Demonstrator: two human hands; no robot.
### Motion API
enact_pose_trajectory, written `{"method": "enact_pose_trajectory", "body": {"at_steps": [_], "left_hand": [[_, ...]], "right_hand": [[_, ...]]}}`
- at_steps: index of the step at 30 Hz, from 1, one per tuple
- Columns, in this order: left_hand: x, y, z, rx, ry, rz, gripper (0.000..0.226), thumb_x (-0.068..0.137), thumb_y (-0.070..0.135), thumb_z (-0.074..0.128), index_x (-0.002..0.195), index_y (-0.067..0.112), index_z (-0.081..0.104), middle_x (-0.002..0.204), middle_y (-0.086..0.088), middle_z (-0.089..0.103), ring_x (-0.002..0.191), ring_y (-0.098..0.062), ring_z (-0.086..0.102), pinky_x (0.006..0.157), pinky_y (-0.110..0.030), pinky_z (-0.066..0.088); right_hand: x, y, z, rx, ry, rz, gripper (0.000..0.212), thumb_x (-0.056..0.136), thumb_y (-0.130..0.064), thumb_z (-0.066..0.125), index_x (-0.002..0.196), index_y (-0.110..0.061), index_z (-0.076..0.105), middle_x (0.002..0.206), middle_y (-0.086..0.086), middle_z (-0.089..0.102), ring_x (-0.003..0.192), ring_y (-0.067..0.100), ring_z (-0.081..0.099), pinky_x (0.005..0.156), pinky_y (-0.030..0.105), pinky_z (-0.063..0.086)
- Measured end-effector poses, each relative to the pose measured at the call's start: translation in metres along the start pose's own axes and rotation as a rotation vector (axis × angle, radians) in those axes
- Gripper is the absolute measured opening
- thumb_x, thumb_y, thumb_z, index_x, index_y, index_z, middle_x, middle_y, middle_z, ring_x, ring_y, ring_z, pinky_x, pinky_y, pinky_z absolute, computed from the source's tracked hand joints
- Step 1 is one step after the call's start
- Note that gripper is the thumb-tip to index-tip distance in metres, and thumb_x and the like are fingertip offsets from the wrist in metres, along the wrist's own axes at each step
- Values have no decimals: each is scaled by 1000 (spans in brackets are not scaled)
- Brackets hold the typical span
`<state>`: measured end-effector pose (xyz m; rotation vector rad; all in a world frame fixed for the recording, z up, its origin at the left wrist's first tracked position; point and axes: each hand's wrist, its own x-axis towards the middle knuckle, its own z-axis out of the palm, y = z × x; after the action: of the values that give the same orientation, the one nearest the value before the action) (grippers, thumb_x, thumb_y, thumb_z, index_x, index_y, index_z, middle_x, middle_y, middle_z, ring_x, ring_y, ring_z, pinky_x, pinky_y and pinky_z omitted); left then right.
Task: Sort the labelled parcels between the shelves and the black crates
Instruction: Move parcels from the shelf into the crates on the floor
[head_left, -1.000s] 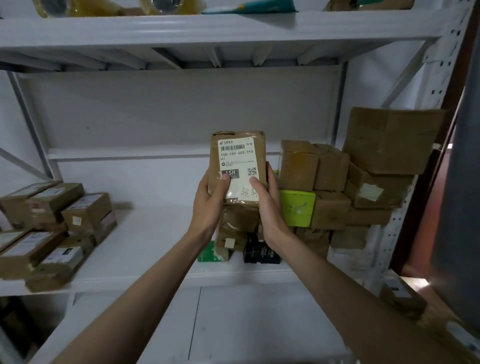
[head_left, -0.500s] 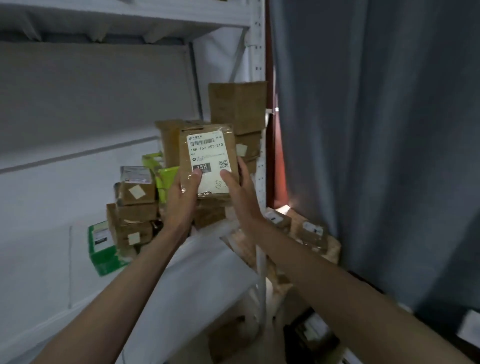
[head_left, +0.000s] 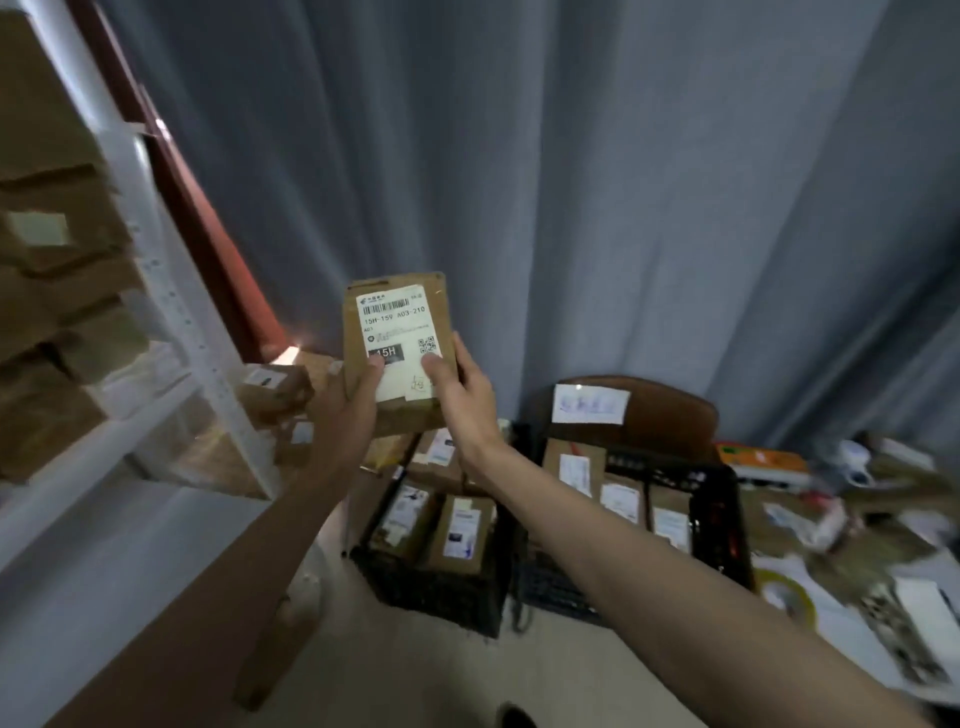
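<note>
I hold a flat brown parcel upright in front of me, its white label reading "15H-159 A03-210" facing me. My left hand grips its lower left edge, thumb on the label. My right hand grips its lower right edge, thumb by the QR code. Below and behind the parcel stand two black crates on the floor: the left crate and the right crate, both holding labelled brown parcels. The white shelf unit is at the left with stacked brown boxes.
A grey curtain hangs behind everything. A brown chair back with a white note stands behind the right crate. Loose parcels, an orange box and a tape roll litter the floor at the right. More small boxes lie beside the shelf post.
My view has swung right, away from the shelf to the curtain and the crates. Both hands have carried the parcel along, still holding it upright with the same grip.
</note>
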<state>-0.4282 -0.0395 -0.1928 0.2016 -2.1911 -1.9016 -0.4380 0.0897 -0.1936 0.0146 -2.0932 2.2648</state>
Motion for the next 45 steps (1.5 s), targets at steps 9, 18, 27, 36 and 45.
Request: {"method": "enact_pose_trajectory", "body": {"at_steps": [9,18,27,36,45], "left_hand": [[-3,-34,163,183,-298,-50,43,91,69,48,118,39,65,110,11,71,99,-12,67,89,-35,53],[-17,-118,322,267,-442,-170,38,103,44,49,138,30,53,107,17,63,84,9,56,59,-5,42],[-37,-233,425,343,-517,-345,38,102,40,53,137,24,55,120,4,65,108,-14,61,73,-13,43],[-1,-322,481,363,-466,-347,42,101,39,56,138,21,47,128,4,61,106,-4,63,83,-19,57],[20,-390,498,650,-457,-196,70,96,58,53,151,19,33,155,-8,32,144,-23,29,117,-37,31]], "right_hand": [[7,57,-167,49,209,158,50,104,-35,53,152,-28,42,127,-11,67,102,-7,64,80,9,50],[20,152,-302,83,404,373,44,103,-37,54,145,-28,43,133,-4,64,113,9,61,94,27,51],[27,261,-390,20,505,584,33,100,-40,59,132,-34,55,119,-10,69,108,9,64,92,31,53],[85,353,-425,-91,495,610,28,101,-25,57,129,-22,61,109,-9,73,94,4,71,73,20,58],[117,433,-424,-129,536,584,42,95,-30,50,134,-15,53,121,5,67,107,17,69,81,33,62]]}}
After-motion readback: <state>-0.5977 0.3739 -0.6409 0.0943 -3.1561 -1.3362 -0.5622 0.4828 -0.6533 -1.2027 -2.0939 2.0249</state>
